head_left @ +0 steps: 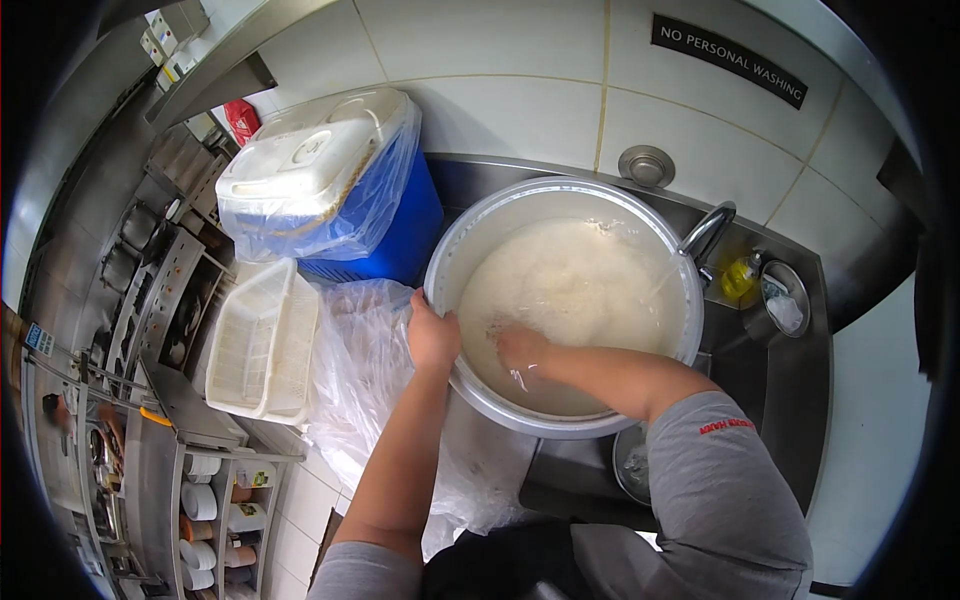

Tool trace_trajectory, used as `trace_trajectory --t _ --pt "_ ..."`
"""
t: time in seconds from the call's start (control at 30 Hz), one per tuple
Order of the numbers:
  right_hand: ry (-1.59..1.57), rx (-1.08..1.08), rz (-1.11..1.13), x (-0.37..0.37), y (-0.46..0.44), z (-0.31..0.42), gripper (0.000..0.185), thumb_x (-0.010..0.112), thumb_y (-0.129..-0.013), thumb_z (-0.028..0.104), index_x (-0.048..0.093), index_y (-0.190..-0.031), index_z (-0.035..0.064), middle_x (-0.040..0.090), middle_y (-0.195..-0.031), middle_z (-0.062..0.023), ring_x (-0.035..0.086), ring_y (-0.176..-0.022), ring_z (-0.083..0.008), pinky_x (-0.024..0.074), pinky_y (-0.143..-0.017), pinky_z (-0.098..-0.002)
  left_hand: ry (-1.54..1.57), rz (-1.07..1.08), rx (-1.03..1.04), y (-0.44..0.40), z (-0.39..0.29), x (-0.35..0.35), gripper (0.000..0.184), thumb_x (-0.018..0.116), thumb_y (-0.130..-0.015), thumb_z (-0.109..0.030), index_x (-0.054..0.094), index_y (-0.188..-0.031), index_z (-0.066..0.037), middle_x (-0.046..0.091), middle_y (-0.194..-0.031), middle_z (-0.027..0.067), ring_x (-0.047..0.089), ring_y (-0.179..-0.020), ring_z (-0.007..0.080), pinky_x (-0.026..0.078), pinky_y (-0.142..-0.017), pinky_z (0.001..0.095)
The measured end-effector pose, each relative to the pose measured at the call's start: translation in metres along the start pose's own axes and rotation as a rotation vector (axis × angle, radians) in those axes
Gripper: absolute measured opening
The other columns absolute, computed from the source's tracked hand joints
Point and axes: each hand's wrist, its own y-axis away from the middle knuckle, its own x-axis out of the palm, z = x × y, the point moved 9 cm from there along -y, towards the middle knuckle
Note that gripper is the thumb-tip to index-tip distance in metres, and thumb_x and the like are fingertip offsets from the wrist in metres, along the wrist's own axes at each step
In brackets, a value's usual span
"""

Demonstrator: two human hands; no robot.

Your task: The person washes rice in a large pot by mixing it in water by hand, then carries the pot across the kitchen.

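Black sign (729, 61) above the pot (560, 190) reads "NO PERSONAL WASHING".

Commercial kitchen: steel sink (798, 390), stove (153, 312), metal pots (118, 268), sign (729, 60) "NO PERSONAL WASHING" on tiled wall (500, 40)

A white basket (284, 350) sits near a blue bin (412, 220).

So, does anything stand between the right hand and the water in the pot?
Nothing visible does: the right hand is already in the cloudy water. The left hand touches the pot at left; the tap is at right, both aside.
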Motion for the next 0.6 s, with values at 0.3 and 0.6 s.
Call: trace_trajectory --t 0.3,0.6 --pt "0.343 -0.551 0.042 0.023 0.052 -0.039 0.053 0.045 -0.092 0.043 0.046 -0.135 0.0125 0.045 -0.138 -0.0122 0.036 -0.132 -0.0267 0.0289 -0.109 -0.039 0.015 -0.022 0.048 -0.002 0.001 0.002 0.06 0.061 -0.078 -0.012 0.037 -0.132 -0.002 0.06 -0.115 0.0236 0.059 -0.106 0.0382 0.045 -0.091 0.0431" --pt "0.304 -0.053 -0.169 -0.062 0.061 -0.178 0.058 0.058 -0.085 0.04 0.044 -0.136 0.017 0.049 -0.134 -0.0119 0.045 -0.125 -0.0285 0.0383 -0.102 -0.0402 0.012 -0.009 0.025 0.001 0.001 0.0 0.061 0.06 -0.077 -0.012 0.036 -0.132 -0.002 0.061 -0.113 0.0241 0.059 -0.103 0.0391 0.046 -0.089 0.0437"
